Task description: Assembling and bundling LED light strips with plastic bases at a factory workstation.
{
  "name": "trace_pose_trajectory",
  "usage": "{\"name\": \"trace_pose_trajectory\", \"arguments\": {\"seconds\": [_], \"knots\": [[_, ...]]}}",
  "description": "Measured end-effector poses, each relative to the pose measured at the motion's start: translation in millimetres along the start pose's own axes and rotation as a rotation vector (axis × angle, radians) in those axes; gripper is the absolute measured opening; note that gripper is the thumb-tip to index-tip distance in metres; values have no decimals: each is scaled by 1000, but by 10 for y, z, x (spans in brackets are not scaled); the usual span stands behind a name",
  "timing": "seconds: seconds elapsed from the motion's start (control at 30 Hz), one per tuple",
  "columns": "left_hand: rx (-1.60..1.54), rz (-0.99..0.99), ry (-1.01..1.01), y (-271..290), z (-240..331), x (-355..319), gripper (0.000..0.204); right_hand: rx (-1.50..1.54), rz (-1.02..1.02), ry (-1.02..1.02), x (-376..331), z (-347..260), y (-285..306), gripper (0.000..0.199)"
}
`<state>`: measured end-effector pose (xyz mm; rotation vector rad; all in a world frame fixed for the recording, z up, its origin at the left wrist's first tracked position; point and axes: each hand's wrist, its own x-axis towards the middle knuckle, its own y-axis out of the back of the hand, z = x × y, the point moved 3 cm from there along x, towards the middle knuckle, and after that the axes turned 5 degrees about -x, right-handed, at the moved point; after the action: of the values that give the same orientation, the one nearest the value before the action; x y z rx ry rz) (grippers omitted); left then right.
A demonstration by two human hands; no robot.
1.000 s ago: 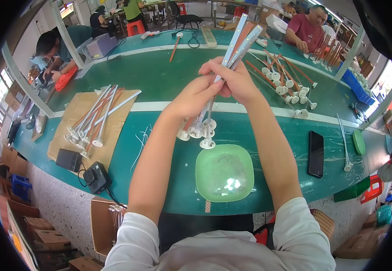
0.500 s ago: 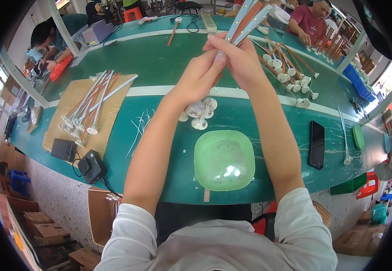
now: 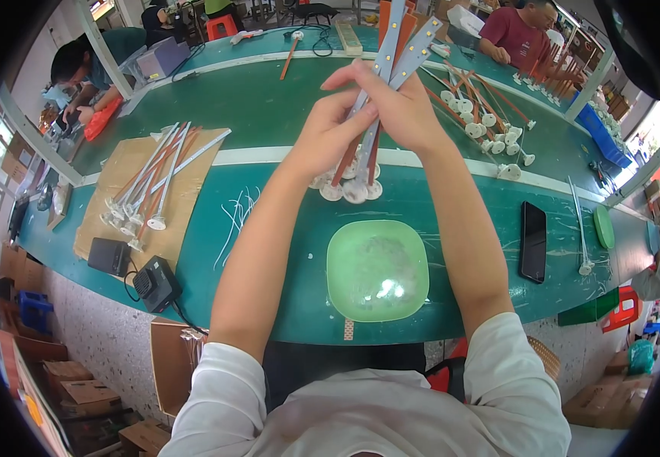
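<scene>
- At far left, on speckled floor: cardboard boxes (image 3: 79,397) and a blue stool (image 3: 35,306).
- At the bench's left end: a co-worker (image 3: 121,47) bent low, hands near a red plastic bag (image 3: 102,118).
- On the green worktop (image 3: 303,301), left: a flat cardboard sheet (image 3: 191,194) under a pile of silver and orange-brown strips (image 3: 168,171) with white round ends; two black adapter boxes (image 3: 109,255) at its near edge.
- Just right of that: loose white wires (image 3: 235,217).
- In the middle, above the near worktop: a bundle of LED strips (image 3: 387,57), tilted, white discs lowermost.
- Around that bundle: left hand (image 3: 328,133) grasping, thumb pressed along it; right hand (image 3: 406,114) wrapped round it too, one finger stretched leftward, others partly hidden.
- Below, on the worktop: a rounded-square green dish (image 3: 334,263).
- Beyond the white divider (image 3: 269,154), right: a heap of disc-ended strips (image 3: 490,131); farther, a co-worker in dark red (image 3: 516,38).
- At near right: a black smartphone (image 3: 533,242), a single silver strip (image 3: 579,225), a small green dish (image 3: 605,228).
- At far right: a blue crate (image 3: 602,145), and below, a red stool (image 3: 623,312).
</scene>
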<state>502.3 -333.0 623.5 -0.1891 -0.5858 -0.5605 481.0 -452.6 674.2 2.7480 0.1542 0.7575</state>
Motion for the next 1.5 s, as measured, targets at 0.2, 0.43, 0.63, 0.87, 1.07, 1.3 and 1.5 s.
{"name": "trace_pose_trajectory", "arguments": {"seconds": [0.2, 0.43, 0.63, 0.87, 1.07, 1.3, 1.5], "knots": [[-32, -194, 184, 2, 161, -37, 32, -67, -198, 56, -48, -67, 29, 48], [-150, -276, 273, -136, 152, -55, 28, -51, -254, -47, -104, -78, 140, 39], [-40, -334, 80, -82, 161, -4, 25, -180, -134, -41, -124, -188, 130, 26], [-28, -252, 192, -152, 241, -3, 26, 62, -208, 7, -56, -98, 127, 30], [-155, -265, 195, -115, 243, -36, 30, 114, -179, 118, -12, 85, 166, 35], [-159, -314, 303, -54, 183, -111, 41, -86, -5, 104, -37, 44, 70, 38], [-45, -178, 94, -190, 174, 56, 39, 118, 91, 314, 195, 185, 280, 34]]}}
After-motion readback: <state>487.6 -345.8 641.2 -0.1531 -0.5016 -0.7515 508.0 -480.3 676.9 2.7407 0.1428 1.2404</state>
